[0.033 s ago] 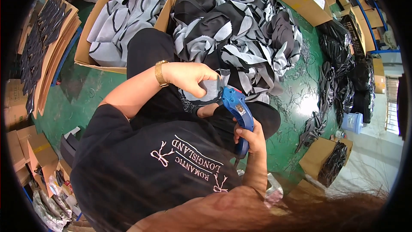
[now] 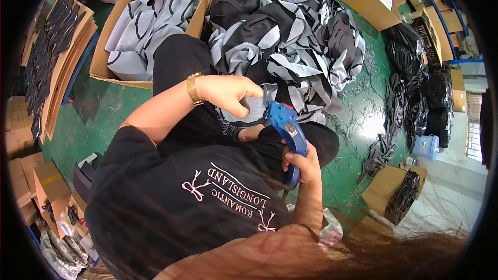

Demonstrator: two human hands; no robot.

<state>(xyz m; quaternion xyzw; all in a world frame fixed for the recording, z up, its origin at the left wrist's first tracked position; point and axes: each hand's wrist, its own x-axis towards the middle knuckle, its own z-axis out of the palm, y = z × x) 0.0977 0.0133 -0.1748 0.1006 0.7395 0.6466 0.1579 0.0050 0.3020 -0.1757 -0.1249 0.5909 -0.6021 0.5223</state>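
**Green floor, crowded all round**

The green floor (image 2: 98,119) carries a heap of grey-and-black fabric (image 2: 290,36) just beyond the fingers, a cardboard box (image 2: 111,36) of folded pieces beyond the left wrist, and stacked flat cardboard (image 2: 57,67) far left.

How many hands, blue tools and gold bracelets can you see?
Hands: 2, the left hand and the right hand
Blue tagging guns: 1
Gold bracelets: 1
Total: 4
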